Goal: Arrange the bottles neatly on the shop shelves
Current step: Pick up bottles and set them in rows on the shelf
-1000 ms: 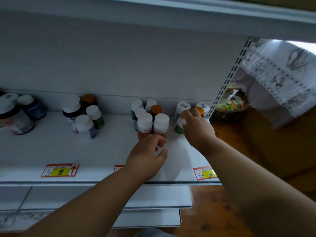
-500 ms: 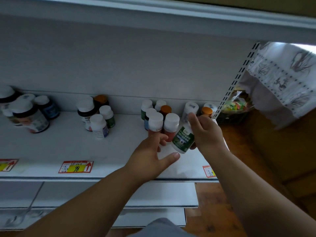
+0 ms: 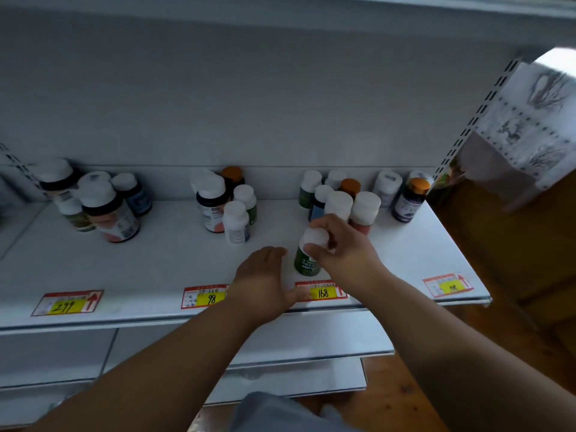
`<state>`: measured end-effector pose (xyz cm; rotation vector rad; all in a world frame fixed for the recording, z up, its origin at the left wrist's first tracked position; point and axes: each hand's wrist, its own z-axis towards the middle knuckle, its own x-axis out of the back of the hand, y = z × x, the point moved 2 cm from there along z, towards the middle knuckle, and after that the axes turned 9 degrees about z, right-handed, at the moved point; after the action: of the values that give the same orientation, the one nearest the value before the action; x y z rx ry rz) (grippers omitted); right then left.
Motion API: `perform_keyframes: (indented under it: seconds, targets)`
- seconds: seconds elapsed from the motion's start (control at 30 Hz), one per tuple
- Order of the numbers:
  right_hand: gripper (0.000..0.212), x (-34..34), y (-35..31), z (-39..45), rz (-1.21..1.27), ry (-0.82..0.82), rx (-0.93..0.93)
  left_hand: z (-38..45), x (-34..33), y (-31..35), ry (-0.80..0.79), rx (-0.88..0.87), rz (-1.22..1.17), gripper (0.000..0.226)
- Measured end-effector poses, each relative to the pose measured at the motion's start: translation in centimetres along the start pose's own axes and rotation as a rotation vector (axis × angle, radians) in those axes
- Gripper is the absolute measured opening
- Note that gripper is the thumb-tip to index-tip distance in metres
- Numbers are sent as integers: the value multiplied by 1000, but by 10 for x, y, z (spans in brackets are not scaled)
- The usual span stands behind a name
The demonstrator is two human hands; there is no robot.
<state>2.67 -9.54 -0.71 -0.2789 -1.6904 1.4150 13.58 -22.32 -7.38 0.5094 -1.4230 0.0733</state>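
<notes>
My right hand [image 3: 346, 247] grips the white cap of a green-labelled bottle [image 3: 305, 261], which stands upright near the front of the white shelf [image 3: 156, 263], just behind the 168 price tag [image 3: 321, 291]. My left hand [image 3: 265, 282] rests flat on the shelf beside that bottle, fingers straight, thumb by the tag. Behind stands a cluster of white-capped and orange-capped bottles [image 3: 339, 198]. A middle group of bottles [image 3: 224, 204] and a left group of bottles [image 3: 93, 201] stand further along the shelf.
Two bottles, one with an orange cap [image 3: 410, 198], stand at the right end by the slotted upright [image 3: 473, 116]. Price tags 299 [image 3: 67, 304] and 98 [image 3: 205, 297] line the front edge. Lower shelves [image 3: 311, 338] jut out below; a patterned cloth [image 3: 530, 126] hangs right.
My right hand lifted the green-labelled bottle from the right-hand group and brought it left and forward onto the shelf front. My left hand slid back and flattened beside it.
</notes>
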Motion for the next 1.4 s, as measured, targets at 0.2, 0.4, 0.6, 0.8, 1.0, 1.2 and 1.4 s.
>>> perform_keyframes:
  seconds: [0.2,0.4,0.6,0.8,1.0,1.2,1.4]
  targets:
    - [33,-28,9,6,-101,-38,48,10,-24,-10,-120,-67,209,105]
    - [32,-31,13,7,-162,-30,90,7,-34,-13,-94,-86,232,105]
    - [31,-28,14,10,-188,-71,108,8,-34,-13,-75,-72,250,108]
    - [35,-10,15,-4,-141,119,142,4,-15,-6,117,-51,102,99]
    - [16,85,43,11,-86,467,175,17,31,36,467,-14,4,83]
    - [44,165,89,72,-341,307,-8,40,23,111,534,-68,37,68]
    - [46,179,128,107,-422,230,-44,54,-1,161,524,-53,78,57]
